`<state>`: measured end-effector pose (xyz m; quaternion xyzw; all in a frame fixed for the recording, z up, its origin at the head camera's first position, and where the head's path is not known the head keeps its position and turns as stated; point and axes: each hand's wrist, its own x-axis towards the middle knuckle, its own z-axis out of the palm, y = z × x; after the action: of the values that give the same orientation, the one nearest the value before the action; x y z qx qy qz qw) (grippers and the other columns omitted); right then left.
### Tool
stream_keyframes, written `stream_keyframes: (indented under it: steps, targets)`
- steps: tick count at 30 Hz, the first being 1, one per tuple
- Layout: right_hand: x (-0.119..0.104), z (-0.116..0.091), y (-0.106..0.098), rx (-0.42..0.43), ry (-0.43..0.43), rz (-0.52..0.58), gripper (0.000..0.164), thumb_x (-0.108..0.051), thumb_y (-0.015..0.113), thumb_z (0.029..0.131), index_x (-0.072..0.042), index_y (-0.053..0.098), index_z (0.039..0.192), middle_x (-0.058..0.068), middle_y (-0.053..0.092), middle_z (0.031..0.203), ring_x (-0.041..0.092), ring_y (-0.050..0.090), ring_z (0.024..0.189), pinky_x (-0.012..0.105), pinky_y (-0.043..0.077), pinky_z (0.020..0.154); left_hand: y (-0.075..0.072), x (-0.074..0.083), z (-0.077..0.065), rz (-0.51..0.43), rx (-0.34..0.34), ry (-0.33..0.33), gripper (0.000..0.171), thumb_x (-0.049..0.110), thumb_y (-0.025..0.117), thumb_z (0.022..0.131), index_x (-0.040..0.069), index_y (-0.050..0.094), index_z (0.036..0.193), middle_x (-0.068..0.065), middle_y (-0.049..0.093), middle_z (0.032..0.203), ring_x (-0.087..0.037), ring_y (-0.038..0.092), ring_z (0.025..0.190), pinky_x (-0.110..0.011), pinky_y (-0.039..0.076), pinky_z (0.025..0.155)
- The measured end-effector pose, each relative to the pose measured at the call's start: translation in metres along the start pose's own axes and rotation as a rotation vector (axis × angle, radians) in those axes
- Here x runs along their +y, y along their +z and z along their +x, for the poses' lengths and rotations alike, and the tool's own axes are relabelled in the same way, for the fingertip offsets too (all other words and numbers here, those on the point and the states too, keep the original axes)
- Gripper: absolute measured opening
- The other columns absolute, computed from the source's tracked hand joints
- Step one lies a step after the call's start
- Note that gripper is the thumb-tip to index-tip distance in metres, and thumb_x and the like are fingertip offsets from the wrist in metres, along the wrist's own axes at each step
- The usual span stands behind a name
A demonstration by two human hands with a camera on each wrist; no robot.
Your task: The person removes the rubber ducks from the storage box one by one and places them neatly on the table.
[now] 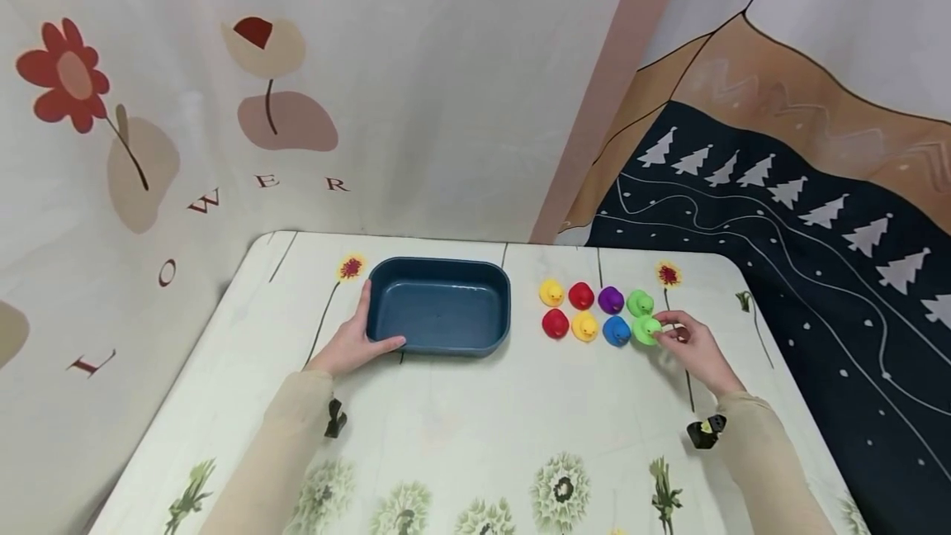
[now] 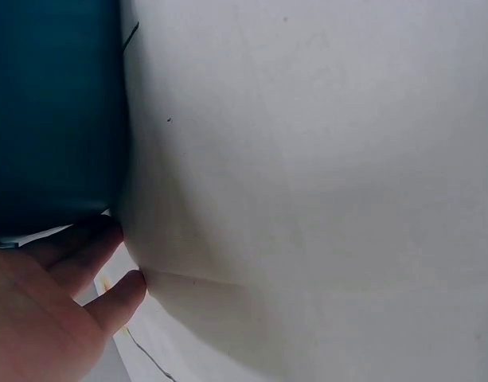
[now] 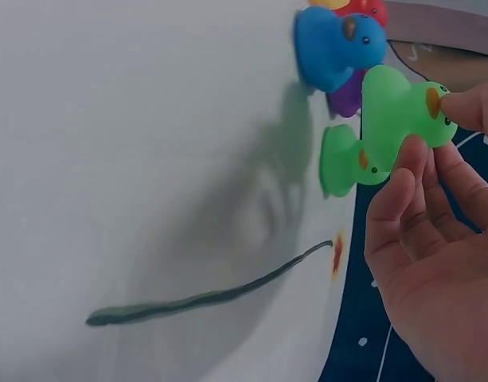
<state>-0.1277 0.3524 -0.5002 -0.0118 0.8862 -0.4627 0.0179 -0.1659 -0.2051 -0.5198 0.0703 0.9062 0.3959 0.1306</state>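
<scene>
A dark blue rectangular tub [image 1: 438, 312] sits on the table. My left hand [image 1: 357, 345] rests against its left side, fingers extended along the side and thumb at the front edge. In the left wrist view, the fingers [image 2: 92, 247] lie by the tub's outer wall [image 2: 52, 119]. My right hand [image 1: 687, 345] pinches a light green rubber duck [image 3: 387, 119] between thumb and fingertips. In the right wrist view it is lifted off the table, its shadow apart from it. A second green duck [image 1: 640, 303] stands just behind it.
Left of the green ducks stand a blue duck [image 1: 616, 330], a purple duck [image 1: 611, 300], two yellow ducks [image 1: 584, 325] and two red ducks [image 1: 555, 324], in two rows. A flower-patterned cloth [image 1: 475, 428] covers the table. Printed curtains [image 1: 446, 89] hang behind.
</scene>
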Motion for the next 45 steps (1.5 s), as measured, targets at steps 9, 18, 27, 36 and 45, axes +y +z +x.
stream_keyframes:
  steps: [9, 18, 27, 36, 45]
  targets:
    - [0.010, 0.000, 0.000, -0.033, 0.008, 0.006, 0.033, -0.005, 0.059, 0.095, 0.008, 0.051, 0.125, 0.022, 0.058, 0.110, 0.006, 0.055, 0.081, 0.029, 0.049, 0.059, 0.001, 0.001, -0.001, -0.009, -0.002, 0.005, 0.121, 0.048, 0.073, 0.083, 0.018, -0.021, 0.152, -0.031, 0.010, 0.154, -0.051, 0.035, 0.130, -0.061, 0.031, 0.103]
    - [0.004, -0.005, -0.002, -0.039, 0.039, -0.003, 0.033, -0.006, 0.058, 0.096, 0.009, 0.050, 0.125, 0.021, 0.057, 0.105, 0.009, 0.053, 0.082, 0.028, 0.048, 0.060, 0.002, 0.002, -0.002, -0.014, -0.007, 0.009, 0.122, 0.050, 0.074, 0.082, 0.017, -0.020, 0.152, -0.032, 0.011, 0.154, -0.051, 0.035, 0.130, -0.060, 0.031, 0.104]
    - [0.018, -0.003, -0.004, -0.020, 0.066, -0.042, 0.033, -0.009, 0.057, 0.096, 0.007, 0.050, 0.125, 0.016, 0.054, 0.099, 0.016, 0.049, 0.082, 0.025, 0.045, 0.060, 0.003, 0.004, -0.003, -0.025, -0.006, 0.009, 0.122, 0.052, 0.074, 0.081, 0.019, -0.019, 0.152, -0.030, 0.011, 0.155, -0.050, 0.035, 0.130, -0.060, 0.032, 0.103]
    - [0.028, -0.010, 0.001, -0.006, 0.071, -0.006, 0.033, -0.008, 0.055, 0.097, 0.006, 0.049, 0.127, 0.015, 0.051, 0.097, 0.014, 0.048, 0.081, 0.026, 0.044, 0.059, 0.002, 0.005, -0.005, -0.023, -0.013, 0.010, 0.122, 0.052, 0.073, 0.081, 0.021, -0.021, 0.152, -0.030, 0.009, 0.155, -0.050, 0.034, 0.131, -0.061, 0.031, 0.104]
    - [0.033, -0.014, 0.004, 0.000, 0.037, 0.035, 0.034, -0.010, 0.056, 0.098, 0.005, 0.049, 0.127, 0.017, 0.054, 0.101, 0.010, 0.050, 0.079, 0.026, 0.045, 0.060, 0.000, 0.004, -0.006, 0.019, -0.004, 0.006, 0.122, 0.053, 0.073, 0.081, 0.016, -0.018, 0.153, -0.033, 0.015, 0.153, -0.050, 0.037, 0.129, -0.060, 0.033, 0.102]
